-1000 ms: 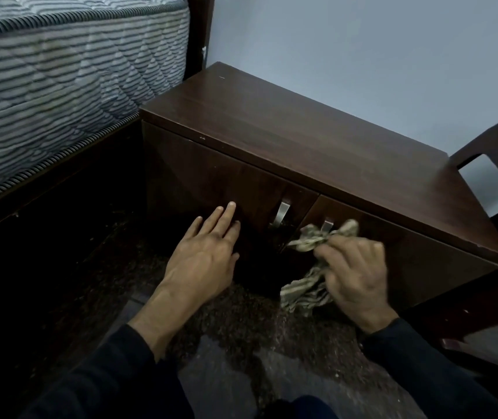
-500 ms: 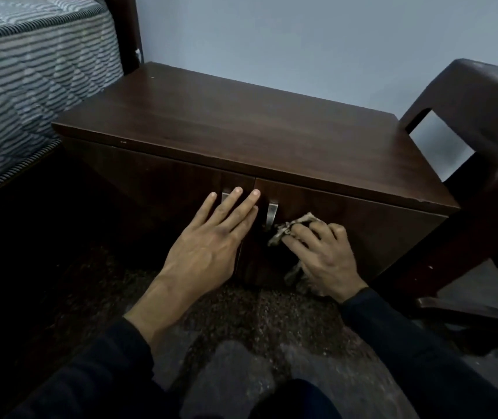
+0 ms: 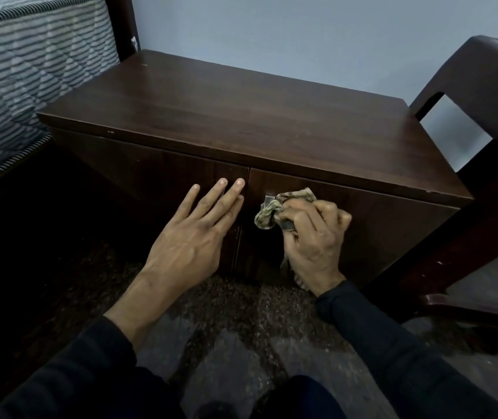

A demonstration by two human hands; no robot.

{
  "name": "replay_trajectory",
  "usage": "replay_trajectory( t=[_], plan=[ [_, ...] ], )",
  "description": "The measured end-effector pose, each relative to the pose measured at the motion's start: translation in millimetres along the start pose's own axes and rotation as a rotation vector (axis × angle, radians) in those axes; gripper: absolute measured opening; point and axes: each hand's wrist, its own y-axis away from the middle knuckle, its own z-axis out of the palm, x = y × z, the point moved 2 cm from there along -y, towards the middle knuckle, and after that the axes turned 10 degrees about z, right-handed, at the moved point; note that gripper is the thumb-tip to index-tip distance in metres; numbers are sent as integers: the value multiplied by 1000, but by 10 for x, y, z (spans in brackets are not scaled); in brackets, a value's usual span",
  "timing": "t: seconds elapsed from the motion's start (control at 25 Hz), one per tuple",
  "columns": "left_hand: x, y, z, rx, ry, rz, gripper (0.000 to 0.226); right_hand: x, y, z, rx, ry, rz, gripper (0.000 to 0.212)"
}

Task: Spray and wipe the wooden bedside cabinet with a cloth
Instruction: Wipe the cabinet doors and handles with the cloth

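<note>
While left hand (image 3: 193,237) lies flat, fingers together, on the cabinet (image 3: 241,116) front, likely steadying the door, right hand (image 3: 314,234) fingers clamp the cloth (image 3: 267,214) against the right handle, wiping it.

Dim, cool light falls from above: the cabinet (image 3: 241,116) top carries a faint sheen, while its front and the floor (image 3: 226,343) at lower left sink into near-black shadow. Wide-angle distortion bends the edges; focus is soft.
</note>
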Motion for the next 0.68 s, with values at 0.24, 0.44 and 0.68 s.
replay_trajectory(
  t=[0.24, 0.44, 0.68],
  plan=[
    [-47, 10, -11, -24, 7, 24, 68, 118, -74, -52, -52, -1, -221, 21],
    [-72, 25, -19, -13, 49, 51, 66, 130, 154, 73, -181, 34, -367, 19],
    [-276, 153, -47, 2, 103, -12, 74, 41, -417, -221, 150, -79, -36, 18]
  ],
)
